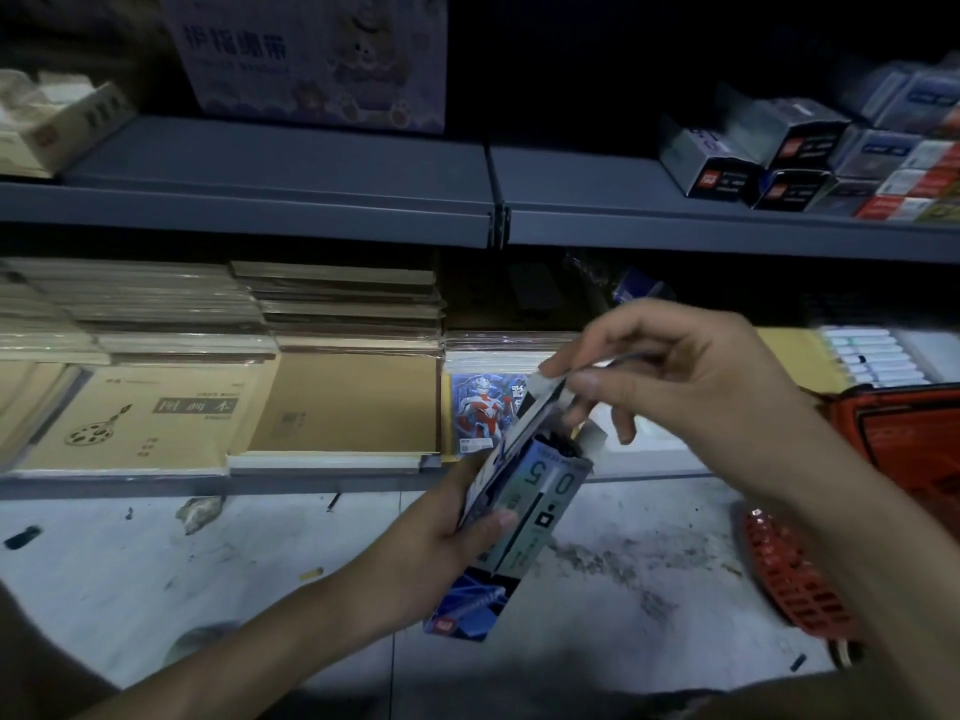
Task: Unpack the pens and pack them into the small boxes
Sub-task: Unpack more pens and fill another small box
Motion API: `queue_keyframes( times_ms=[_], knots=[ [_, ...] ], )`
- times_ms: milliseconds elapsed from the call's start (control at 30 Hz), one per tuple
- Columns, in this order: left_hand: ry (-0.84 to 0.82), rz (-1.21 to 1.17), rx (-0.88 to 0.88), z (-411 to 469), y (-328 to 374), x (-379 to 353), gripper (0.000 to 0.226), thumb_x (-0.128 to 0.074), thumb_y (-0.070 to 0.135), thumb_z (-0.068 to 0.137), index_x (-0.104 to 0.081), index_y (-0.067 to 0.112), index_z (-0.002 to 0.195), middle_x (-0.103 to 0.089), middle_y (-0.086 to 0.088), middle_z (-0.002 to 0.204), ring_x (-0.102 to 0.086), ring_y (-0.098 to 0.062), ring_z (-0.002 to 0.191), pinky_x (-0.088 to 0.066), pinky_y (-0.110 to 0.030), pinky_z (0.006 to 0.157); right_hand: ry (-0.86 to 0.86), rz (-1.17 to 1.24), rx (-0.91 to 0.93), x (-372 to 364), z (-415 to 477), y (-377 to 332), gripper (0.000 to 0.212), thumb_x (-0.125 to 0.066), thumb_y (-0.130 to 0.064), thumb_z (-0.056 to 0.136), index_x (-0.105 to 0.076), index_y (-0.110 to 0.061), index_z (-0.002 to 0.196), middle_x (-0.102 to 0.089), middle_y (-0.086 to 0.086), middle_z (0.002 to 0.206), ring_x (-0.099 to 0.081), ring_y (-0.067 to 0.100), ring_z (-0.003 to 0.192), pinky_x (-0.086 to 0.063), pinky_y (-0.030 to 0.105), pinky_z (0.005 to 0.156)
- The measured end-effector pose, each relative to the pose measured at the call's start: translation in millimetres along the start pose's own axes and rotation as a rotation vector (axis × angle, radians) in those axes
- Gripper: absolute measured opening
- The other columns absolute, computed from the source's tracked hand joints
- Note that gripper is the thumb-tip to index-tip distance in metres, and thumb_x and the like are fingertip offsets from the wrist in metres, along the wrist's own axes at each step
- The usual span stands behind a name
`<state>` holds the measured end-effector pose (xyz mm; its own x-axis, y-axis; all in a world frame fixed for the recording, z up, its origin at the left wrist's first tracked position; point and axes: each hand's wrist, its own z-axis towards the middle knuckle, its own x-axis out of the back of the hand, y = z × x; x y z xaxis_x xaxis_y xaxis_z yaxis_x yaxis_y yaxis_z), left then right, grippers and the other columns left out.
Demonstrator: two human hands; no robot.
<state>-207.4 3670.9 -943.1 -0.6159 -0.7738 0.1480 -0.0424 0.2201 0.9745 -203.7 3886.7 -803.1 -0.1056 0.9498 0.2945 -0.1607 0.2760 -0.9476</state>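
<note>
Left hand (451, 523) grips pen box (537, 493) marked "0.5"; right hand (680, 379) pinches its top flap (549, 391).

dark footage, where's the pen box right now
Head view, centre: the pen box is gripped in the left hand above the floor, its top flap pinched by the right hand.

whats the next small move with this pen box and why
Probably fold the top flap right back, then reach in for the contents. The left hand grips the pen box tilted, the right hand pinches the flap, and the box mouth is open, with something dark showing inside.
</note>
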Motion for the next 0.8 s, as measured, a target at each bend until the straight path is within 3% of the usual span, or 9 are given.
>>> queue_keyframes(
  times_ms=[100, 233, 433, 533, 600, 700, 800],
  knots=[
    [0.012, 0.015, 0.005, -1, 0, 3, 0.05, -0.058, 0.031, 0.105, -0.039, 0.034, 0.151, -0.061, 0.018, 0.141, -0.056, -0.004, 0.132, -0.044, -0.044, 0.115, 0.076, 0.045, 0.02, 0, 1, 0, 0.013, -0.079, -0.016, 0.078, -0.072, -0.014, 0.089, -0.077, 0.013, 0.094, -0.075, 0.028, 0.078, -0.052, 0.028, 0.058],
    [-0.009, 0.032, 0.0, -3, 2, 3, 0.051, -0.058, 0.034, 0.104, -0.04, 0.034, 0.152, -0.06, 0.02, 0.142, -0.055, -0.002, 0.133, -0.043, -0.043, 0.116, 0.083, 0.059, -0.006, -7, 2, 0, 0.024, -0.086, -0.022, 0.067, -0.076, -0.021, 0.089, -0.076, 0.008, 0.088, -0.068, 0.02, 0.076, -0.055, 0.027, 0.066],
    [-0.038, 0.02, -0.022, -8, 5, -1, 0.046, -0.057, 0.03, 0.103, -0.045, 0.035, 0.147, -0.064, 0.021, 0.135, -0.059, -0.001, 0.127, -0.048, -0.028, 0.107, 0.036, -0.019, -0.061, -9, 3, 1, 0.025, -0.091, -0.027, 0.059, -0.073, -0.021, 0.075, -0.073, 0.018, 0.082, -0.066, 0.025, 0.076, -0.058, 0.037, 0.075],
    [-0.027, -0.024, -0.005, -7, 8, 0, 0.043, -0.058, 0.023, 0.103, -0.046, 0.035, 0.142, -0.067, 0.021, 0.131, -0.062, -0.001, 0.123, -0.052, -0.024, 0.102, -0.003, -0.05, -0.093, -11, 4, 4, 0.032, -0.093, -0.028, 0.056, -0.068, -0.019, 0.073, -0.066, 0.01, 0.072, -0.061, 0.021, 0.07, -0.053, 0.035, 0.07],
    [-0.02, -0.038, 0.009, -8, 7, 0, 0.043, -0.059, 0.022, 0.103, -0.046, 0.035, 0.141, -0.067, 0.018, 0.131, -0.063, -0.004, 0.123, -0.052, -0.03, 0.105, 0.009, -0.088, -0.108, -15, 3, 4, 0.041, -0.094, -0.028, 0.054, -0.064, -0.012, 0.076, -0.059, 0.004, 0.067, -0.054, 0.019, 0.065, -0.047, 0.037, 0.066],
    [-0.035, -0.058, 0.018, -9, 7, -3, 0.04, -0.06, 0.021, 0.103, -0.05, 0.039, 0.138, -0.069, 0.015, 0.129, -0.064, -0.008, 0.123, -0.051, -0.037, 0.106, 0.058, -0.1, -0.1, -22, 2, 3, 0.046, -0.097, -0.024, 0.056, -0.061, -0.009, 0.082, -0.057, 0.023, 0.074, -0.051, 0.022, 0.064, -0.046, 0.046, 0.061],
    [-0.055, -0.091, 0.038, -9, 9, -7, 0.036, -0.059, 0.019, 0.103, -0.051, 0.039, 0.132, -0.069, 0.02, 0.125, -0.065, -0.003, 0.119, -0.053, -0.026, 0.1, 0.091, -0.097, -0.088, -24, 1, 2, 0.05, -0.099, -0.024, 0.055, -0.059, -0.017, 0.084, -0.056, 0.029, 0.082, -0.047, 0.026, 0.063, -0.046, 0.053, 0.058]
  ],
)
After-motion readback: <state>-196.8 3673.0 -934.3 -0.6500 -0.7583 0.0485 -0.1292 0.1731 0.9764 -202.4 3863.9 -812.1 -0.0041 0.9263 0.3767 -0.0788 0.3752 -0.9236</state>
